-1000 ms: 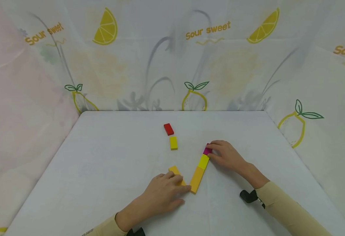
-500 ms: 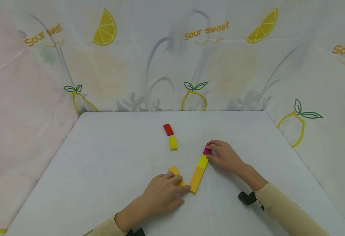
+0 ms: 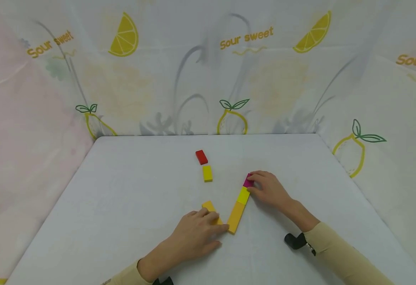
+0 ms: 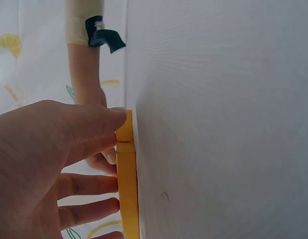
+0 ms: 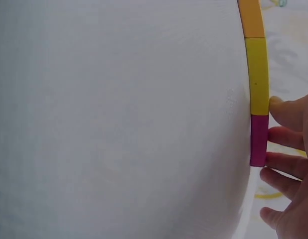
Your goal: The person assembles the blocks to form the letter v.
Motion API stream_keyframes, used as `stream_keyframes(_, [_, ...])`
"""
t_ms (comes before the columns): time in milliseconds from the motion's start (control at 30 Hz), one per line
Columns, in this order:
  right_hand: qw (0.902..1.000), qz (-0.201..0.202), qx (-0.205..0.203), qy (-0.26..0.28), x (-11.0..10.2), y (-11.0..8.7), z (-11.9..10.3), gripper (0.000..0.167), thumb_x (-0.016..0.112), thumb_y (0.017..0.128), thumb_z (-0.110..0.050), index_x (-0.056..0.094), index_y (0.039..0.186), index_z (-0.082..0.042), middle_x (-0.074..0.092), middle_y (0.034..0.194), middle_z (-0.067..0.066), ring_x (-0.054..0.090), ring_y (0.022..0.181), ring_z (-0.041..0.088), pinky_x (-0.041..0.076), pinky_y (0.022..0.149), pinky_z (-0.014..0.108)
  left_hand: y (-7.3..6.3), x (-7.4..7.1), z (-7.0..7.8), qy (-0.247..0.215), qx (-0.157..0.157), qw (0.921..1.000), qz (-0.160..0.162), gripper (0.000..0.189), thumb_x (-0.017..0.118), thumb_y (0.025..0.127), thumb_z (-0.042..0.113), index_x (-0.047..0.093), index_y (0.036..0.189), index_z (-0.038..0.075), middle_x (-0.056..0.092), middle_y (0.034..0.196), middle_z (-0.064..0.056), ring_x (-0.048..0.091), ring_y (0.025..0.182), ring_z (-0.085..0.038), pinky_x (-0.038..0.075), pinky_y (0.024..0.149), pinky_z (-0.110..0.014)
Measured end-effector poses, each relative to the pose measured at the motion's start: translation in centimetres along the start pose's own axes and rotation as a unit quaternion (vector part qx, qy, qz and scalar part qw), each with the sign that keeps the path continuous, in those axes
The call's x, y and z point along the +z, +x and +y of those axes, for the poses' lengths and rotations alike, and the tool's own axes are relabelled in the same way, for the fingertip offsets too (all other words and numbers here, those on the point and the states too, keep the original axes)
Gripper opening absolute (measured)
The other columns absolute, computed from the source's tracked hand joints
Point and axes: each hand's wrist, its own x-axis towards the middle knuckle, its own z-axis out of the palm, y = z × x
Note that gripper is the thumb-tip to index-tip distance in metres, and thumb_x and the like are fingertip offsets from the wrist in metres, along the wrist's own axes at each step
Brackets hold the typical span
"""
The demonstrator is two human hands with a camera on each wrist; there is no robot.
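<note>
In the head view, two lines of blocks form a V. The right line runs from an orange block [image 3: 236, 217] through a yellow block [image 3: 243, 195] to a magenta block [image 3: 247, 181], end to end. A second orange block [image 3: 208, 205] makes the left line, partly hidden under my left hand [image 3: 193, 234]. That hand's fingers lie over it, one fingertip reaching the near end of the right line. My right hand [image 3: 270, 190] touches the magenta block with extended fingers, its thumb by the yellow block. The right wrist view shows those fingertips [image 5: 273, 158] against the magenta block.
Farther back on the white table [image 3: 129, 190] lie a loose yellow block [image 3: 207, 173] and a red block [image 3: 201, 157], nearly meeting at their ends. A printed lemon-pattern cloth [image 3: 179, 79] rises behind the table's far edge.
Both hands and the blocks hold their places on the table. The head view has shifted very slightly.
</note>
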Motion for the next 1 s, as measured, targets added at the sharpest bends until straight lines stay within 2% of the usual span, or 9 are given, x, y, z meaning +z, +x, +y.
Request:
stream_keyframes(133, [0.9999, 0.008, 0.003, 0.009, 0.26, 0.07, 0.00, 0.026, 0.077, 0.085, -0.017, 0.071, 0.107, -0.007, 0.070, 0.116, 0.012, 0.063, 0.111, 0.032, 0.049, 0.101, 0.052, -0.02, -0.04, 0.03, -0.003, -0.002, 1.0000, -0.001, 0.040, 0.069, 0.089, 0.047, 0.062, 0.128, 0.046, 0.060, 0.110, 0.008, 0.051, 0.098, -0.012, 0.054, 0.084, -0.035])
stream_keyframes(400, [0.9982, -0.011, 0.044, 0.039, 0.64, 0.18, -0.03, 0.027, 0.077, 0.086, -0.017, 0.070, 0.110, -0.007, 0.067, 0.120, 0.012, 0.060, 0.113, 0.031, 0.050, 0.101, 0.049, -0.09, -0.01, -0.01, -0.005, -0.003, 1.0000, 0.008, 0.036, 0.068, 0.090, 0.045, 0.064, 0.126, 0.045, 0.060, 0.109, 0.008, 0.051, 0.096, -0.012, 0.055, 0.081, -0.033])
stream_keyframes(633, [0.9972, -0.017, 0.055, 0.048, 0.75, 0.14, 0.12, 0.027, 0.076, 0.086, -0.018, 0.070, 0.111, -0.008, 0.066, 0.122, 0.010, 0.060, 0.112, 0.029, 0.050, 0.102, 0.048, 0.09, -0.02, -0.32, -0.034, -0.006, 0.9994, 0.009, 0.033, 0.069, 0.091, 0.044, 0.066, 0.124, 0.041, 0.065, 0.114, 0.008, 0.055, 0.099, -0.012, 0.055, 0.084, -0.035])
stream_keyframes(1000, [0.9966, -0.020, 0.057, 0.057, 0.71, 0.08, 0.20, 0.028, 0.075, 0.087, -0.018, 0.070, 0.113, -0.007, 0.065, 0.125, 0.011, 0.060, 0.114, 0.028, 0.050, 0.102, 0.046, 0.59, -0.19, -0.75, -0.060, -0.004, 0.9969, 0.051, 0.025, 0.070, 0.091, 0.037, 0.071, 0.116, 0.036, 0.069, 0.111, 0.009, 0.062, 0.097, -0.011, 0.056, 0.086, -0.038])
